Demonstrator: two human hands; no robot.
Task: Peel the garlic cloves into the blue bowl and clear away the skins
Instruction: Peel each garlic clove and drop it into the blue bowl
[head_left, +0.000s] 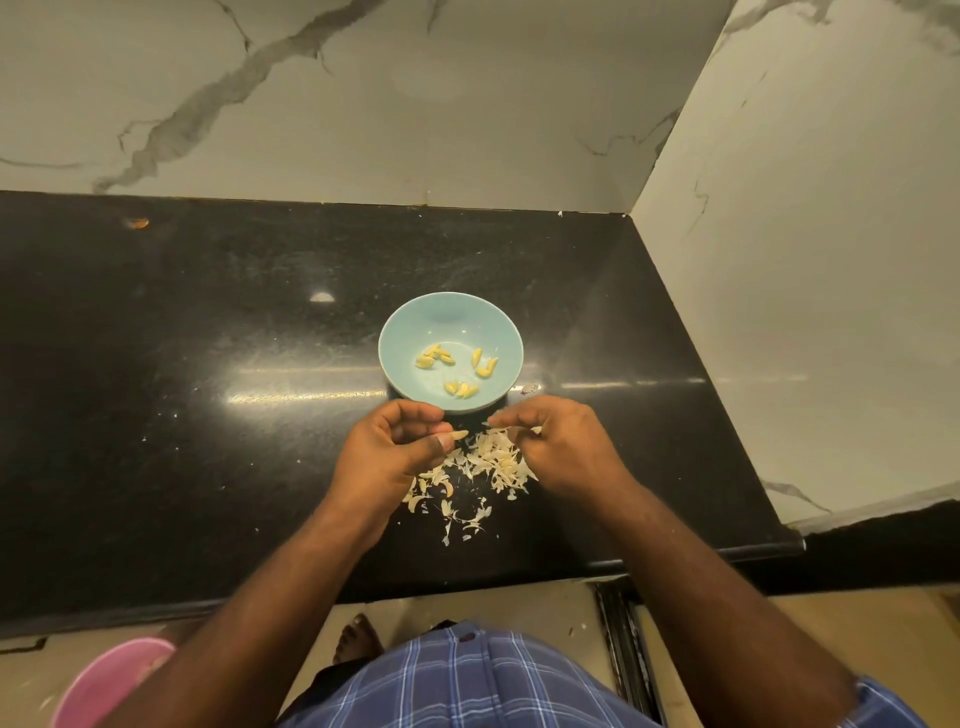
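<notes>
The blue bowl (451, 322) stands on the black counter and holds several peeled yellow garlic cloves (460, 388). Just in front of it, my left hand (389, 449) pinches a garlic clove (459, 434) between thumb and fingers, its tip poking out to the right. My right hand (558, 447) hovers close beside it with fingers curled and fingertips pinched together near a bit of skin; what it holds is too small to tell. A heap of papery garlic skins (485, 465) lies under and between both hands.
The black stone counter (208, 415) runs to marble walls at the back and right. Its front edge is near my body. A pink bucket (104, 686) stands on the floor at the lower left. A small orange speck (137, 223) lies at the far left.
</notes>
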